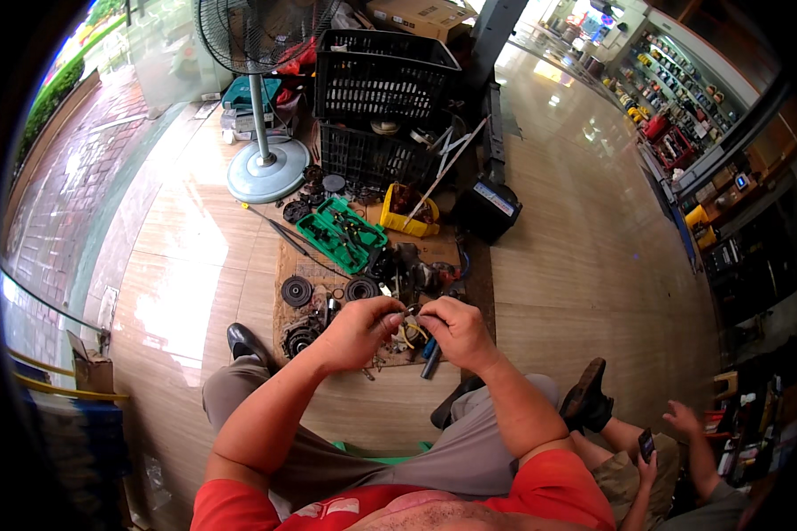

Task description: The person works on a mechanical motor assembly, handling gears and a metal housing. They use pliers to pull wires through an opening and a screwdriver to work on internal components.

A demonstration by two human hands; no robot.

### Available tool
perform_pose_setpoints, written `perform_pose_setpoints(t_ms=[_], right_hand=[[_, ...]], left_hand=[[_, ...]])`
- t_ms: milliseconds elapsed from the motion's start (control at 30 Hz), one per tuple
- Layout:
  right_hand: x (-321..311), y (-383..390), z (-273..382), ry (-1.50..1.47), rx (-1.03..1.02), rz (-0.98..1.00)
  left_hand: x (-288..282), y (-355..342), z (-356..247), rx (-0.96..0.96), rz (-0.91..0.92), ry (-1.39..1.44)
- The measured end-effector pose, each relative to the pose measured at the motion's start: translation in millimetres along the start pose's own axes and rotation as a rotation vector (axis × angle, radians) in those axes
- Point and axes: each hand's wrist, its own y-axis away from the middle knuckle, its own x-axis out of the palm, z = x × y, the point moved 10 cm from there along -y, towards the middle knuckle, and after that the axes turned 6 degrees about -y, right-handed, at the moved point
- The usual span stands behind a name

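My left hand and my right hand meet in front of me, above a brown cardboard sheet on the floor. Thumb and fingers are pinched together on both. Between the fingertips is something small and dark that I cannot make out. A yellow loop, perhaps a wire, shows just below the fingers. Under and around my hands lie greasy metal parts, with a black round pulley to the left and a dark ring-shaped part just beyond my left hand.
Beyond the parts lie an open green tool case and a yellow bin. Stacked black crates, a standing fan and a black battery stand behind. At the right sits another person holding a phone.
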Motion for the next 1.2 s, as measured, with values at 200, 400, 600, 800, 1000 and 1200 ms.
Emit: perform_pose_setpoints(t_ms=[200,400,600,800,1000,1200], right_hand=[[0,-1,1,0.000,-0.010,0.013],[1,-1,1,0.002,-0.023,0.023],[5,1,-2,-0.006,-0.028,0.025],[-1,1,-8,0.006,0.003,-0.002],[-5,-1,-7,0.049,-0.038,-0.019],[-13,-2,-6,0.069,-0.041,-0.026]], left_hand=[[-7,0,-1,-0.034,0.002,0.161],[-4,0,7,-0.050,0.073,0.475],[-10,-2,9,-0.042,0.053,0.811],[-25,-5,16,-0.013,-0.077,0.913],[-31,-7,26,-0.033,-0.161,1.029],[-42,-8,31,-0.012,-0.198,1.116]])
